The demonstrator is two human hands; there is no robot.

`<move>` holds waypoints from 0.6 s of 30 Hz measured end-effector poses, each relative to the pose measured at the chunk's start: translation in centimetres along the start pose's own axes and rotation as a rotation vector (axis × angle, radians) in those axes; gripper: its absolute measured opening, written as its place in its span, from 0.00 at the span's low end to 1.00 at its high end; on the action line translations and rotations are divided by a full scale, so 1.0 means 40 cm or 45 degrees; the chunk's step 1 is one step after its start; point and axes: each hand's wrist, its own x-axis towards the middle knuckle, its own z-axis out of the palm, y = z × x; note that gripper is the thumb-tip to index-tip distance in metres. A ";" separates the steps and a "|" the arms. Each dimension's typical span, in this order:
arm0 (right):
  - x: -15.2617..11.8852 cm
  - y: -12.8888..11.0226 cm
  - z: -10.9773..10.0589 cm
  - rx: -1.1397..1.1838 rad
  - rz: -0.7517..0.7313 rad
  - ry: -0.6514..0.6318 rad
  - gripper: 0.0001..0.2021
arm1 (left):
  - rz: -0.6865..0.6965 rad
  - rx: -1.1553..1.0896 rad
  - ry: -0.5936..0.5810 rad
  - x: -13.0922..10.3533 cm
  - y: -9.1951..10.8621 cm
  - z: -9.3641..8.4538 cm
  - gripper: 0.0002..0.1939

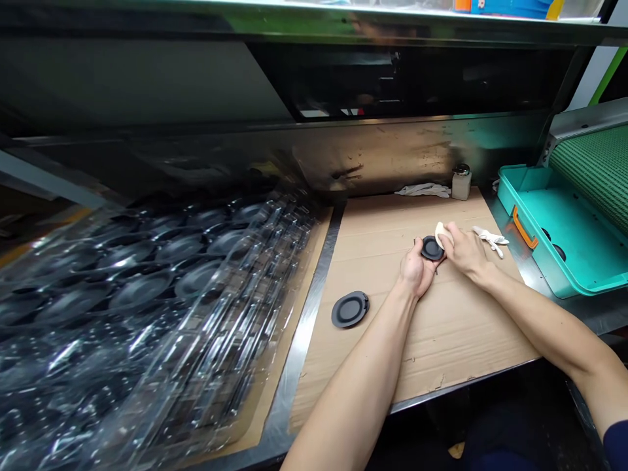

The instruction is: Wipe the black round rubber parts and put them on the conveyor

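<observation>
My left hand (417, 269) grips a small round black part (432, 248) with a raised rim, holding it above the cardboard sheet (392, 229). My right hand (464, 248) pinches a cream-coloured pad (443, 233) against the right edge of that part. A second black disc (350, 309), oval in this view and with a notch on its right, lies flat on the cardboard to the left of my left forearm. Just right of my right hand rests a crumpled white glove (491, 240).
Stacked clear plastic trays (235, 314) with rows of black discs fill the left side. A small capped jar (461, 182) and white gloves (422, 190) sit at the back. On the right, a teal bin (579, 216) holds dark parts beside a green conveyor belt (598, 163).
</observation>
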 end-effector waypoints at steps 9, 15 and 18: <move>-0.034 -0.002 -0.007 0.163 -0.114 -0.100 0.17 | 0.003 0.007 -0.082 0.002 0.003 -0.019 0.23; -0.025 0.013 -0.006 0.116 -0.070 -0.060 0.18 | 0.004 0.002 -0.037 0.001 0.004 -0.011 0.22; -0.019 0.002 -0.001 0.063 -0.125 -0.092 0.19 | -0.023 0.000 -0.059 -0.004 0.003 -0.008 0.23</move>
